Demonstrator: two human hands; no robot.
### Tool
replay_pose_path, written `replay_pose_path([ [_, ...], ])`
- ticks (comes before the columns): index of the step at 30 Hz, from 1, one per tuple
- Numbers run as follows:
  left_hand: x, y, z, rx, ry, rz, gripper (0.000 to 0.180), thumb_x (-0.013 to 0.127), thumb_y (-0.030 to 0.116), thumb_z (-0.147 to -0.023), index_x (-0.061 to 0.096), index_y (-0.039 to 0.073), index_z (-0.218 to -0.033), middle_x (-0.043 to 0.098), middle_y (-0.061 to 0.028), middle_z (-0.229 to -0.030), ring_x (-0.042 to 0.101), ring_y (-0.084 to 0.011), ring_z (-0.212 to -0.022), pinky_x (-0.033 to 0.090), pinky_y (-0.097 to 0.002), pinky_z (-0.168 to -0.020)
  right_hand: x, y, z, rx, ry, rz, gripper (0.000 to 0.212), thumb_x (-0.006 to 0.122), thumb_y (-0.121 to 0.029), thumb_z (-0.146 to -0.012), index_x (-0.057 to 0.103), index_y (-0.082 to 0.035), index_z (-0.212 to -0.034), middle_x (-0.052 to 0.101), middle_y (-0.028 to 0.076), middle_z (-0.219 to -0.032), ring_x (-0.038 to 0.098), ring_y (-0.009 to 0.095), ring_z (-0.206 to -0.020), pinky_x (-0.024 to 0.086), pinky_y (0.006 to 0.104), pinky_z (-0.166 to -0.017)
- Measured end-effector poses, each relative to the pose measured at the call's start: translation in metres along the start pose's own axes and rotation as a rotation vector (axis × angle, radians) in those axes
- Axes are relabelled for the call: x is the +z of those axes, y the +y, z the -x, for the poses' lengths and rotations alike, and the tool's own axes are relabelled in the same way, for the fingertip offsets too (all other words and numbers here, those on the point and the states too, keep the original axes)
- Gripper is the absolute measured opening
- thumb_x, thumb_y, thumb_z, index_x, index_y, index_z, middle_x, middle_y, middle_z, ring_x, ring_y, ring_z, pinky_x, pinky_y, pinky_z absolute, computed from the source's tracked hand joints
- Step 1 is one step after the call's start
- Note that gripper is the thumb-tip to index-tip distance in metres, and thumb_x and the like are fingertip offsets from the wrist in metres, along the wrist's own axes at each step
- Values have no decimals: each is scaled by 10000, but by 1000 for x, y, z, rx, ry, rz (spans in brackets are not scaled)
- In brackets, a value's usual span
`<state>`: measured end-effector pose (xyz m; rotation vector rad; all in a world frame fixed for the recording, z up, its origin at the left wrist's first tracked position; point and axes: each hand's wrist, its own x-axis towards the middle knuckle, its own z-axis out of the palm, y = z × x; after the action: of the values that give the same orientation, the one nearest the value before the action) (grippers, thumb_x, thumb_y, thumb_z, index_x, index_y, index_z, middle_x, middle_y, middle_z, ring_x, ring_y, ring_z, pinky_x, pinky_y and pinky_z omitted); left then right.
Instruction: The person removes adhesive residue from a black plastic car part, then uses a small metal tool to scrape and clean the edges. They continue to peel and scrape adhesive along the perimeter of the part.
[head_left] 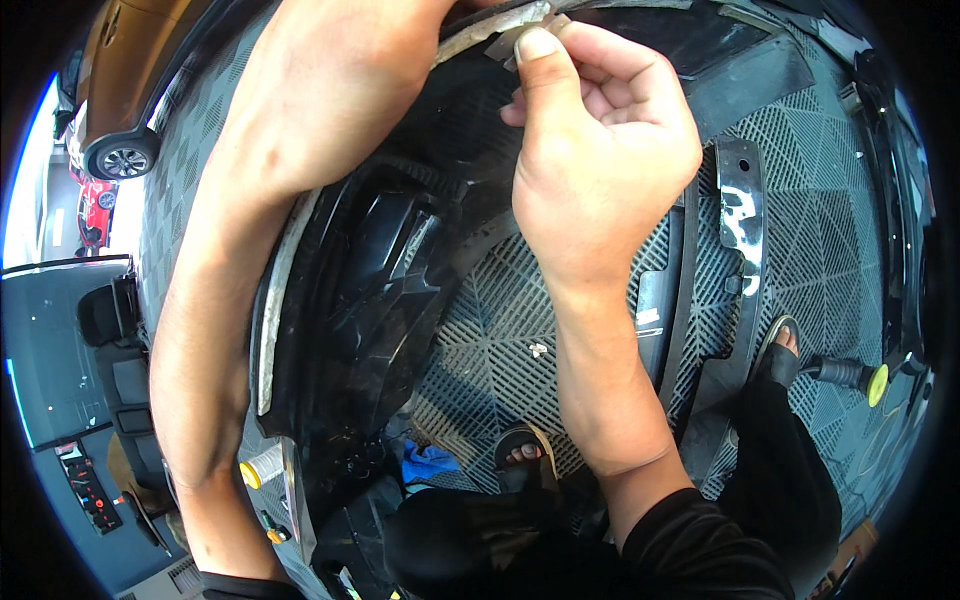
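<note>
A large black car bumper (pixel 340 290) curves around in front of me, with a pale, rough strip (pixel 281 300) along its edge. My right hand (pixel 605 160) is closed in a pinch at the bumper's far edge. Between its thumb and forefinger is a thin grey-brown flat piece (pixel 507 47), mostly covered by the fingers. My left hand (pixel 350 70) reaches over the bumper's left side to the top of the picture. Its fingers are out of sight there, so what they touch cannot be seen.
A long black trim part (pixel 740 210) lies on the grey grid floor (pixel 500 310) to the right. Near my feet are a blue cloth (pixel 428 462) and a tool with a yellow round pad (pixel 877 386). A yellow-capped container (pixel 262 468), a chair (pixel 125 370) and a bronze car (pixel 125 80) are left.
</note>
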<state>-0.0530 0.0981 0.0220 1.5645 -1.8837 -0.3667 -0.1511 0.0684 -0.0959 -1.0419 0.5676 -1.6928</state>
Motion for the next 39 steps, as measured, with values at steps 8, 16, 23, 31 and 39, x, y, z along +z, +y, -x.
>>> replay_pose_path([
  [8, 3, -6, 1, 16, 23, 34, 346, 514, 207, -1016, 696, -86, -982, 717, -217, -837, 669, -221, -744, 502, -327, -717, 8, -7, 5, 162, 100, -92, 128, 740, 14, -910, 645, 58, -984, 713, 98, -864, 698, 112, -754, 572, 220, -695],
  [16, -2, -21, 0, 226, 45, -102, 319, 534, 195, -1013, 691, -84, -1016, 721, -239, -889, 705, -310, -801, 524, -360, -733, 13, -4, 9, 146, 112, -123, 141, 729, 4, -924, 632, 63, -1008, 711, 112, -878, 698, 114, -761, 572, 223, -697],
  [23, -1, -28, 0, 167, 42, -108, 315, 524, 184, -1008, 680, -85, -959, 704, -248, -852, 695, -298, -759, 516, -358, -701, 15, -7, 9, 173, 101, -143, 139, 723, 5, -929, 623, 61, -1008, 707, 112, -863, 691, 109, -738, 567, 213, -674],
  [31, -1, 12, -1, 34, -25, -102, 333, 520, 200, -1004, 683, -83, -938, 703, -246, -838, 684, -280, -734, 508, -348, -691, 17, -17, 9, 266, 152, -224, 157, 712, -13, -943, 601, 67, -1021, 703, 111, -825, 687, 110, -667, 570, 225, -586],
  [39, -3, -21, 2, 107, 28, -104, 340, 510, 209, -1001, 692, -68, -924, 704, -227, -815, 672, -280, -712, 510, -353, -680, 24, -22, 11, 333, 178, -281, 162, 705, -23, -952, 597, 71, -1027, 702, 112, -826, 688, 116, -658, 588, 237, -582],
])
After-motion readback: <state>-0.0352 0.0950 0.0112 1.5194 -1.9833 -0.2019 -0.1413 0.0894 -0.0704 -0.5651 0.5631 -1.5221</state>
